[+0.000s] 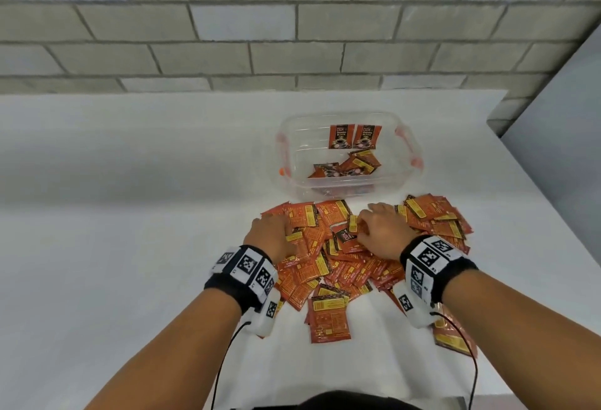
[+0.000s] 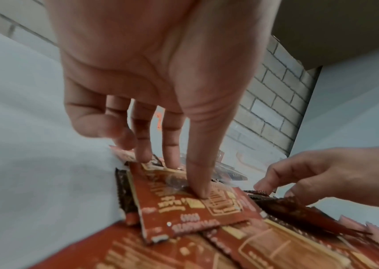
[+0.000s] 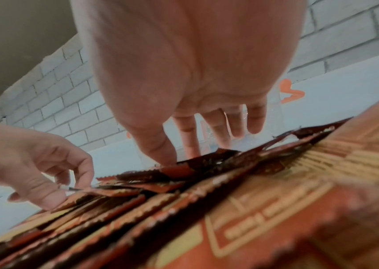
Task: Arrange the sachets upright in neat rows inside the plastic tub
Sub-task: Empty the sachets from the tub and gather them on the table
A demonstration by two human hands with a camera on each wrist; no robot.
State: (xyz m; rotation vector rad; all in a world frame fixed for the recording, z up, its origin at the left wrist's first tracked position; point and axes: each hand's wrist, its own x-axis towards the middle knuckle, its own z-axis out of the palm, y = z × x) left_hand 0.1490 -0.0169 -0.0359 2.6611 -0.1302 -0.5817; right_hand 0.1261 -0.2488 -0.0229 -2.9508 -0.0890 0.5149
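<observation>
Both hands' [image 1: 272,236] [image 1: 381,233] fingers [image 2: 197,174] spread, uncurled, tips pressing loose sachets [image 1: 328,266]; nothing gripped

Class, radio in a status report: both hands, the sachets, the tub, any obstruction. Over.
Left hand and right hand both open, fingertips on the sachet pile. Tub: two sachets upright, a few lying flat. Nothing in the way. Over.

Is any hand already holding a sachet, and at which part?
No sachet is lifted. The left hand presses straight fingers on a sachet's face; the right hand touches the pile's edges, grip unclear.
</observation>
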